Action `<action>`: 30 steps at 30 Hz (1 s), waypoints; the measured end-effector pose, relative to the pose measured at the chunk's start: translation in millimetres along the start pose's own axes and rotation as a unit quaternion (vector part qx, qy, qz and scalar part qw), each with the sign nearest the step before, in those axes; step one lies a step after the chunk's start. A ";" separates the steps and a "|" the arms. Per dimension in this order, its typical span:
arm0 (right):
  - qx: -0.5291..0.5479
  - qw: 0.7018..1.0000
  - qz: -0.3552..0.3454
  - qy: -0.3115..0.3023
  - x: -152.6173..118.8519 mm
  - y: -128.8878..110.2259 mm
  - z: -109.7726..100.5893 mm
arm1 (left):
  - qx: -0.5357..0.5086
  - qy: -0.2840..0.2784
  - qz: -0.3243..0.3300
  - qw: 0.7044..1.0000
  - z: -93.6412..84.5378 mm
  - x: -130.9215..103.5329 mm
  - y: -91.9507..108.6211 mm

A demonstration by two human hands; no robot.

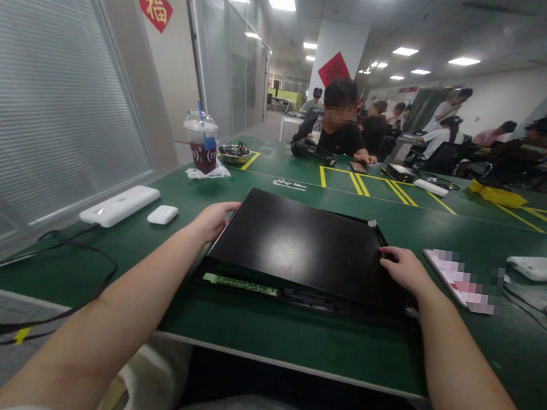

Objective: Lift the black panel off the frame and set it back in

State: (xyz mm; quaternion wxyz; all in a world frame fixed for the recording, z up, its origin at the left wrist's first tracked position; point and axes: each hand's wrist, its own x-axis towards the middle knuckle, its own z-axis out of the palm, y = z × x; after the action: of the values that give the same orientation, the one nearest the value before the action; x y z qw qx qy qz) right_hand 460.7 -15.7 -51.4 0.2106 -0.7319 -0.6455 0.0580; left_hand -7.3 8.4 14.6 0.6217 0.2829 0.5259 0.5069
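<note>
A flat black panel (303, 242) lies tilted on a black frame (301, 297) on the green table (287, 331) right in front of me. A thin green circuit strip (240, 284) shows along the frame's near edge. My left hand (212, 218) grips the panel's left edge. On the panel's right edge rests my right hand (403, 268), its fingers curled over the corner. Both forearms reach in from the bottom of the view.
A white power bank (119, 205) and small white case (162, 214) lie at left, with a black cable (46, 249) trailing off the edge. A drink cup (202, 142) stands farther back. White device (541, 268) and a booklet (462, 280) at right. A person (339, 123) sits opposite.
</note>
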 end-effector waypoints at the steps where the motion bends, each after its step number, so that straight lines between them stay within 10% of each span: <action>1: -0.001 1.000 0.000 0.000 0.1 0.5 0.4 | 0.000 0.012 -0.001 1.000 -0.1 0.1 -0.5; 21: 0.018 1.000 0.011 0.008 -0.7 -1.6 0.4 | 0.104 0.049 0.185 0.976 7.8 -15.5 0.9; 30: 0.179 0.972 0.148 0.034 -9.6 -17.5 -14.6 | 0.078 0.015 0.270 0.960 10.1 -17.9 3.5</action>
State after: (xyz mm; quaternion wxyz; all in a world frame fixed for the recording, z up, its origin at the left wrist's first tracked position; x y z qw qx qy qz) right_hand 448.3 -27.1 -33.2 0.3491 -0.7713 -0.5013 0.1785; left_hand 2.2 -5.3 27.1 0.4296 0.4544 0.4770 0.6176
